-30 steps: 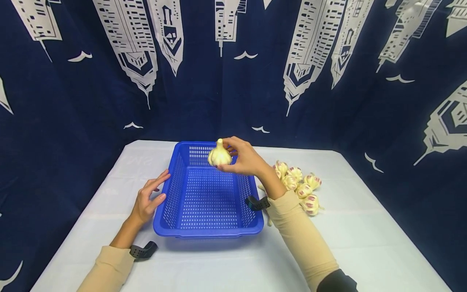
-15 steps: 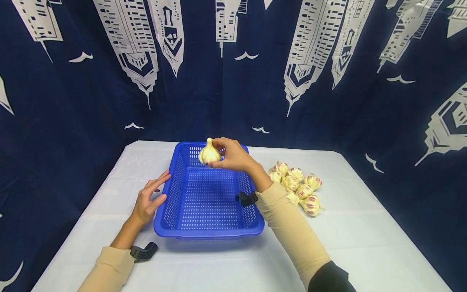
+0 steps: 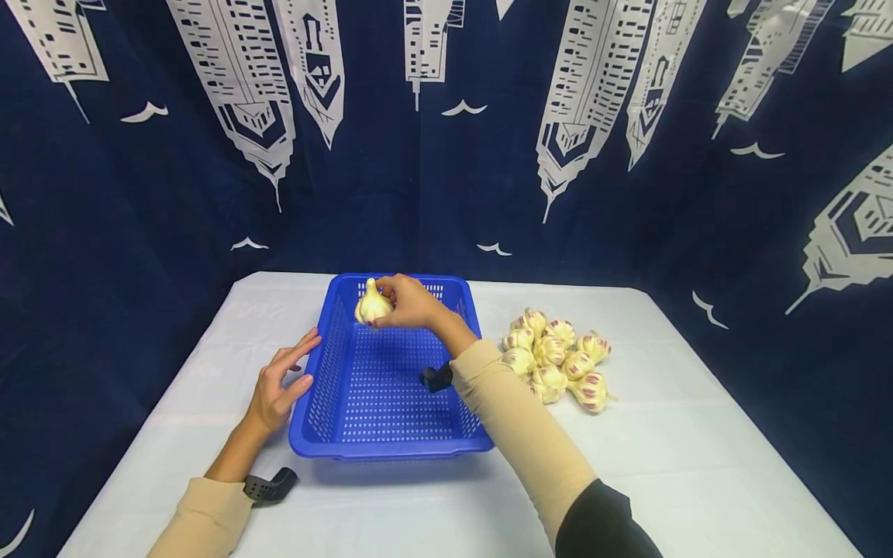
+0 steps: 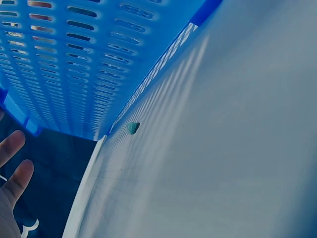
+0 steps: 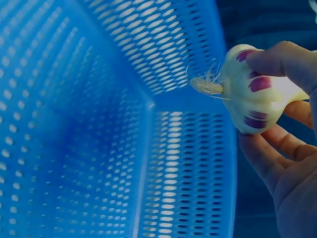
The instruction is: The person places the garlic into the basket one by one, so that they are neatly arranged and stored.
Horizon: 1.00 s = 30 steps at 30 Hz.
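My right hand [image 3: 413, 302] pinches a garlic bulb [image 3: 372, 304] between thumb and fingers, over the far left part of a blue plastic basket [image 3: 391, 449]. In the right wrist view the bulb [image 5: 255, 91] shows purple streaks, and its tuft of roots points into the basket. My left hand [image 3: 272, 391] lies at the basket's left side, its extended fingertips touching the rim. Part of that hand [image 4: 12, 173] shows at the left edge of the left wrist view, beside the basket's slotted wall [image 4: 74, 59]. No garlic is seen on the basket's visible floor.
Several garlic bulbs [image 3: 551, 350] lie heaped on the white table [image 3: 670, 465], right of the basket. A small green bit [image 4: 132, 128] lies on the table by the basket. A dark blue patterned curtain [image 3: 391, 194] hangs behind.
My right hand has moved left across the basket with the garlic bulb, dropping slightly at the end. More of the garlic heap now shows. The left hand keeps its place at the rim.
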Motion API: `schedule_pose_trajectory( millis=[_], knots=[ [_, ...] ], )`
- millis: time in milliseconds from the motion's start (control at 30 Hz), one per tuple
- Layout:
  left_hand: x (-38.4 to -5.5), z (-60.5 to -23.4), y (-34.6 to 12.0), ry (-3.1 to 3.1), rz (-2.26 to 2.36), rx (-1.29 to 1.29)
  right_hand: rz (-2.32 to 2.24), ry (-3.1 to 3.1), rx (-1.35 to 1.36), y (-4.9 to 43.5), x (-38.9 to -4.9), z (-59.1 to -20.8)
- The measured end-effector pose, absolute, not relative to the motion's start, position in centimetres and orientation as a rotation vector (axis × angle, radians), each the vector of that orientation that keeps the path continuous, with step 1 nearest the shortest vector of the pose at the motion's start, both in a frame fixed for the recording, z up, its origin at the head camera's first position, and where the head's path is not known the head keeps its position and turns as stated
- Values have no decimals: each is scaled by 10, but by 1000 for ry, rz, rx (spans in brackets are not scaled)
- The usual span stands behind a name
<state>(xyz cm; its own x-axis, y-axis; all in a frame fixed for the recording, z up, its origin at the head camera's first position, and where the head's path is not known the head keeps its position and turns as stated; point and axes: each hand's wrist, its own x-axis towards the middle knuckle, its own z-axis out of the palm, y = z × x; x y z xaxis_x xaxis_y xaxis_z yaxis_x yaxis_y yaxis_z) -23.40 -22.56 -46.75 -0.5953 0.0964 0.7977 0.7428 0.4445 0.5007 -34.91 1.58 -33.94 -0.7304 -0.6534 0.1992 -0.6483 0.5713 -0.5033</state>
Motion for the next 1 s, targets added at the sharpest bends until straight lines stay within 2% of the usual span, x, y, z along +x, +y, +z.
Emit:
schedule_pose_trajectory(
  millis=[500,733,1000],
  knots=[
    [-233,-467,-233,-2060,-1167,-735,-872,2817,-891,-14,-364,-371],
    [-230,-461,-227,-2012,-1179,-718,-712,2878,-768,-23,-365,-387],
    [-232,-468,-230,-2031,-1180,-723,-746,2859,-751,-17,-367,-403]
  ],
)
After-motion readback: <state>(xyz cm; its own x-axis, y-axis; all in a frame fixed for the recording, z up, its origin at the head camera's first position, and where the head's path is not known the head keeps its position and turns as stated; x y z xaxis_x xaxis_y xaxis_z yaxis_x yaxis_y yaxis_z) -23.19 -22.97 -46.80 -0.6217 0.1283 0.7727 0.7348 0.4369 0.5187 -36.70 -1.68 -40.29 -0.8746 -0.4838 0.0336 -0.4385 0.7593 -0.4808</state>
